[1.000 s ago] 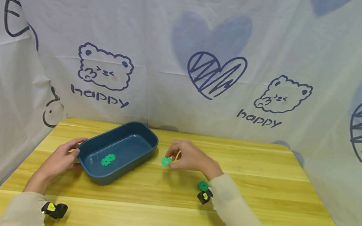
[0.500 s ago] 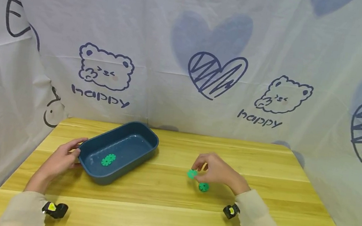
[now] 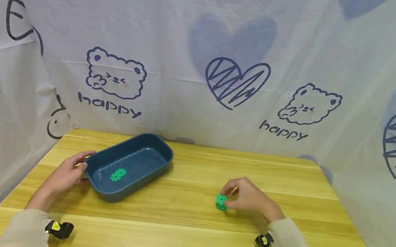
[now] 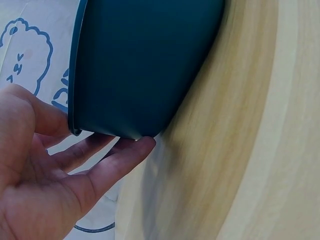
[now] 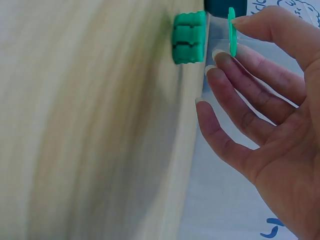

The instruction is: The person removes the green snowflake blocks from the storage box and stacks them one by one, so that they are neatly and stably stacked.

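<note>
My right hand (image 3: 248,197) pinches a thin green snowflake disc (image 5: 232,32) between thumb and fingertips, edge-on in the right wrist view. Right beside it in that view stands a short stack of green snowflake discs (image 5: 189,38) on the table. From the head, the held disc overlaps the stack. My left hand (image 3: 68,172) holds the near-left end of a dark blue plastic bin (image 4: 145,65), thumb at the rim and fingers against the outer wall. Inside the bin lie green discs (image 3: 117,174), close together on its floor.
The bin stands at an angle on the left of the wooden table (image 3: 175,237). A white cloth (image 3: 171,95) with bear and heart drawings hangs behind and along the sides. Each wrist wears a small black camera (image 3: 59,229).
My right hand has moved right and nearer to me with the pinched disc, from near the bin to the stack. The left hand and the bin have stayed in place.
</note>
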Tool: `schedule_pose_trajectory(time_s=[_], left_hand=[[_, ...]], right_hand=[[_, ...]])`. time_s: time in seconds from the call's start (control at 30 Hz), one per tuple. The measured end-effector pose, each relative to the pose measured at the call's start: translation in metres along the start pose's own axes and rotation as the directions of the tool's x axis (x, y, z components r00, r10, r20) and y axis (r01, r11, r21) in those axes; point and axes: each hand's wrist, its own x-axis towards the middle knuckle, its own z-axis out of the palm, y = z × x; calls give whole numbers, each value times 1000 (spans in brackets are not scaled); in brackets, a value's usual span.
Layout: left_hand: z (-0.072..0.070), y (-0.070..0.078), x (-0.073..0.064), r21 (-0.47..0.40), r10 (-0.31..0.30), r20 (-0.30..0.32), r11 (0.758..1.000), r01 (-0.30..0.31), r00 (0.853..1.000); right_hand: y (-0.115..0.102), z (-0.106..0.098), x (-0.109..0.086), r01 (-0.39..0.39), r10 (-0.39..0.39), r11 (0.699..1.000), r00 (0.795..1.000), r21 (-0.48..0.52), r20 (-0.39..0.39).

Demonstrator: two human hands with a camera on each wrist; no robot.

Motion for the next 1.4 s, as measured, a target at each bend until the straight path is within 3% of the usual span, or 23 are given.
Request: schedule_pose_trajectory(time_s=[0.47,1.4], left_hand=[[-1,1,0,13,-8,-1,1000,8,1000],[0,2,-1,24,2,-1,1000,-1,1000]], right_hand=[[12,7,-6,-4,5,1000,1000,21,-13],[13,9,-10,-4,4,1000,1000,-10,0]])
